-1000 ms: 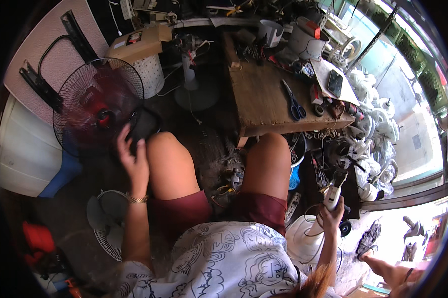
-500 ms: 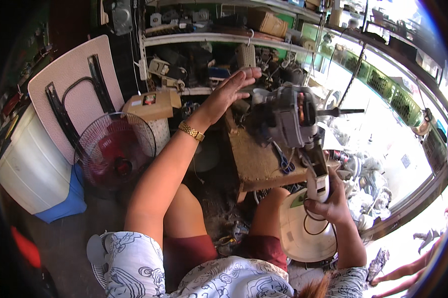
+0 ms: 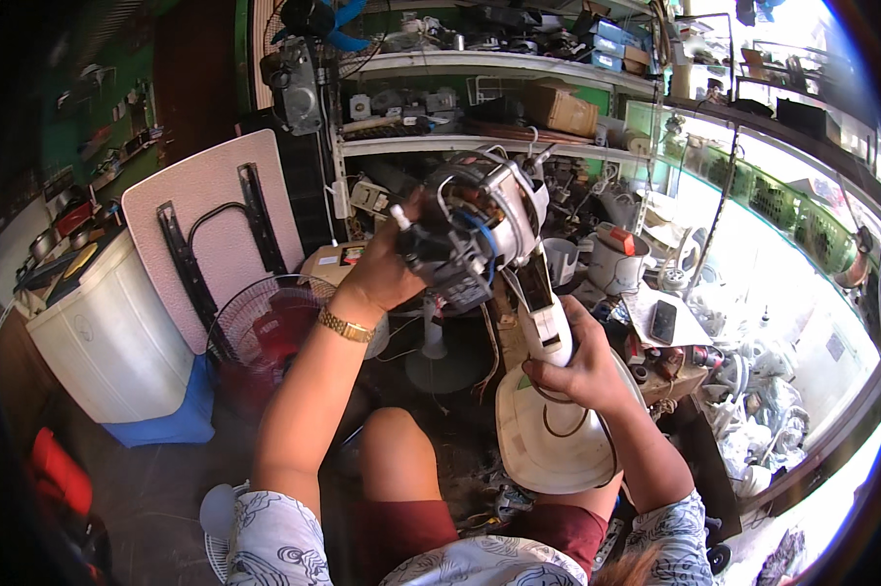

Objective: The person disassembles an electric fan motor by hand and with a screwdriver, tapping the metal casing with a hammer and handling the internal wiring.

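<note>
An electric fan without its blade or cage is held up before me. Its bare motor [image 3: 484,230] is dark, with copper windings and a blue wire showing. My left hand [image 3: 382,278] grips the motor's left side, its fingers partly hidden behind the dark housing. Lower down, my right hand [image 3: 587,361] is closed around the white fan neck [image 3: 543,327]. The off-white fan base [image 3: 548,454] hangs below, over my right thigh, and a thin dark cord [image 3: 569,430] loops in front of it.
A red-bladed fan in its cage [image 3: 270,327] stands at left, by a pink folding table [image 3: 221,166] and a white-and-blue bin [image 3: 108,342]. Parts-laden shelves [image 3: 440,146] line the back. On the right, a phone [image 3: 663,320] lies on a white panel near piled white parts [image 3: 763,410].
My left hand was raised with fingers spread, off the motor; now it grips it. The fan has shifted left and its motor has turned. The view has tilted up and swung right.
</note>
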The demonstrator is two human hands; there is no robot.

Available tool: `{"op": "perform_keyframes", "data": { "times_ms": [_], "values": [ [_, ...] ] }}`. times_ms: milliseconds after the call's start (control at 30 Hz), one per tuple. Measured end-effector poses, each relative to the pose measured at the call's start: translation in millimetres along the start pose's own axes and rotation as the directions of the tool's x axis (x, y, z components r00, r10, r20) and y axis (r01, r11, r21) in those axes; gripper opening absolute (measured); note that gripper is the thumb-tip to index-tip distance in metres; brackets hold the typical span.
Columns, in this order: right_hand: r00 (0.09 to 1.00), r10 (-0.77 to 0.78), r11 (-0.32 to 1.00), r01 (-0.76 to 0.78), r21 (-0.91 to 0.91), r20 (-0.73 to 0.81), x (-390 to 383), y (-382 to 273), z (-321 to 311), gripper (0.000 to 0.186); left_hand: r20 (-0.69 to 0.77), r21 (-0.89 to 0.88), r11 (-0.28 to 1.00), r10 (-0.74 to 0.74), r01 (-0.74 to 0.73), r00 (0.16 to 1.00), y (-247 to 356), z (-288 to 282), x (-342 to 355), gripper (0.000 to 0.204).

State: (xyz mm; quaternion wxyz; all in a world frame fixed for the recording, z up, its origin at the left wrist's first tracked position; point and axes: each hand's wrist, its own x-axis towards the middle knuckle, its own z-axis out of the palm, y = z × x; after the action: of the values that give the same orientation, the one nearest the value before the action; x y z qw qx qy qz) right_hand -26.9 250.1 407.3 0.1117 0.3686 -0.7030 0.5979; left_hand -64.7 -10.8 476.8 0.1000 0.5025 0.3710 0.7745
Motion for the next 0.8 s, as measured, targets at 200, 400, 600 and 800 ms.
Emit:
{"op": "perform_keyframes", "data": {
  "times_ms": [200,400,600,800],
  "values": [
    [0.991,-0.119,0.974,0.105,-0.201,-0.058,32,24,21,0.062,-0.306,0.070,0.996,-0.029,0.053,0.951,-3,10,-6,0.057],
    [0.937,-0.328,0.906,0.274,-0.322,-0.123,66,31,44,0.064,-0.367,0.240,0.965,0.189,-0.104,0.911,4,37,5,0.055],
    [0.966,-0.244,0.967,0.235,-0.103,-0.086,91,12,66,0.068,-0.443,0.308,0.930,0.327,-0.201,0.835,29,61,23,0.051],
    [0.942,-0.305,0.947,0.283,-0.153,-0.140,84,49,97,0.072,-0.402,0.349,0.929,0.265,-0.121,0.876,25,49,-6,0.049]
  ]
}}
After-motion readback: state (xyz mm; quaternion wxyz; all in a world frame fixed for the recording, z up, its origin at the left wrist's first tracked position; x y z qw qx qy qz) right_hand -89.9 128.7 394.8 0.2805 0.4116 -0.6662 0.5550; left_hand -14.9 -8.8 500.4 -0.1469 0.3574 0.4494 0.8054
